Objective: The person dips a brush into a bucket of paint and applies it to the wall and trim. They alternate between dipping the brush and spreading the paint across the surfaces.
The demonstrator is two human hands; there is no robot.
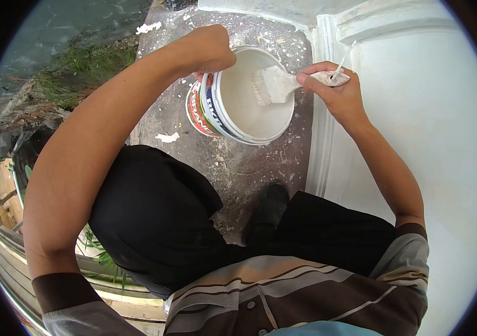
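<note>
My left hand grips the near rim of a white paint bucket with a red, green and blue label, holding it tilted toward me so its white inside shows. My right hand holds the paint-smeared handle of a flat paintbrush. The brush's white bristles reach over the bucket's mouth, just inside the right rim. The bucket hangs above a grey concrete ledge.
A white painted wall with moulded trim fills the right side. The concrete ledge is speckled with paint and bits of white debris. My knees in dark trousers and one black shoe are below. Left of the ledge the ground drops to grass and water.
</note>
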